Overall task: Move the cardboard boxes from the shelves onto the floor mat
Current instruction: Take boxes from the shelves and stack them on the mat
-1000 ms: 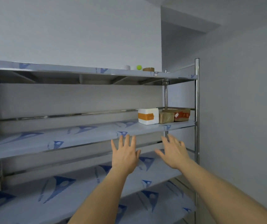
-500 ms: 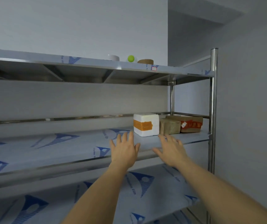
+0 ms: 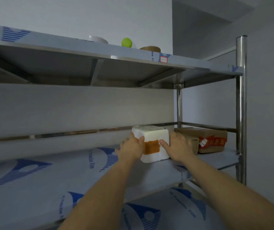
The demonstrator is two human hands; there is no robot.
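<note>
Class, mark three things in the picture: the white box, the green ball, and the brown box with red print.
white box (image 3: 151,135), head view, front face above the orange tape
green ball (image 3: 126,42), head view, centre
brown box with red print (image 3: 214,138), head view, front face

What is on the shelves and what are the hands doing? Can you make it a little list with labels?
left hand: left hand grips the left side of the white box
right hand: right hand grips the right side of the same box
white box: on the middle shelf, orange tape on its front
brown boxes: small brown box and big brown box, to the right of the white box
top shelf: green ball, white bowl, tape roll
floor mat: not in view
</note>
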